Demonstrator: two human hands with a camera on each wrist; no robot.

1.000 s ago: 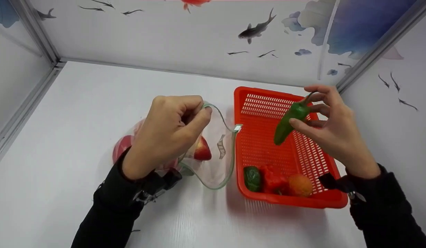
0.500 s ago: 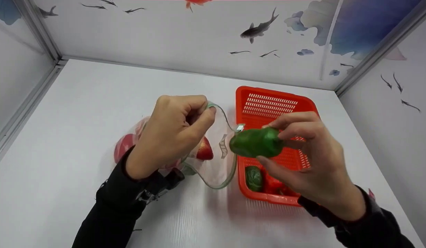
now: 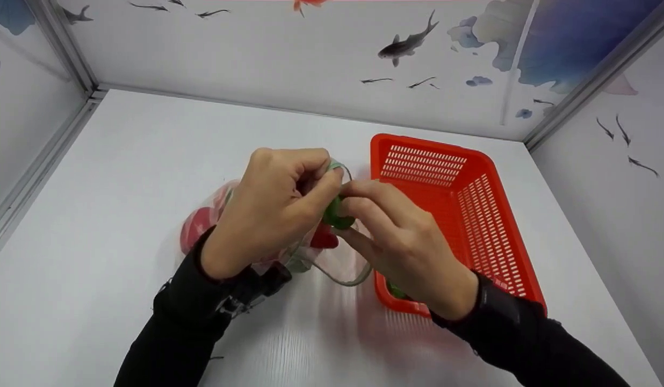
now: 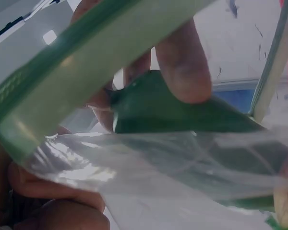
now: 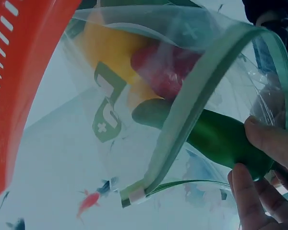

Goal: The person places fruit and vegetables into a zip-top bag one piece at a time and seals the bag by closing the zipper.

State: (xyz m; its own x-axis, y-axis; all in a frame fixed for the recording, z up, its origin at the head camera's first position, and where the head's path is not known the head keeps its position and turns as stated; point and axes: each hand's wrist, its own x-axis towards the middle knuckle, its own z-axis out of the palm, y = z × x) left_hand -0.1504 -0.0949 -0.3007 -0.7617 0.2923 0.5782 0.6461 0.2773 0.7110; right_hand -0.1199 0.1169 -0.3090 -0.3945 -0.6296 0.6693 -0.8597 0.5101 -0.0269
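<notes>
The left hand [image 3: 281, 207] pinches the green rim of a clear zip bag [image 5: 204, 79] and keeps its mouth open. Between the fingers and thumb of the right hand [image 3: 404, 236] is a green pepper [image 5: 225, 141]. In the right wrist view, the pepper's tip lies past the bag's rim, inside the mouth, while its stem end stays in the fingers. A red piece [image 5: 163, 72] and a yellow one [image 5: 110, 48] show through the plastic. The left wrist view has the pepper [image 4: 158, 108] partly behind clear film. Both hands cover much of the bag in the head view.
A red plastic basket [image 3: 517, 252] stands just right of the bag on the white table [image 3: 149, 134]. One dark green vegetable [image 3: 396, 290] shows in its near corner; the right forearm hides the rest there. Printed panels enclose the table's back and sides.
The right hand has carried the green pepper left from above the basket to the bag's mouth, and its tip has gone in. The left hand has hardly moved.
</notes>
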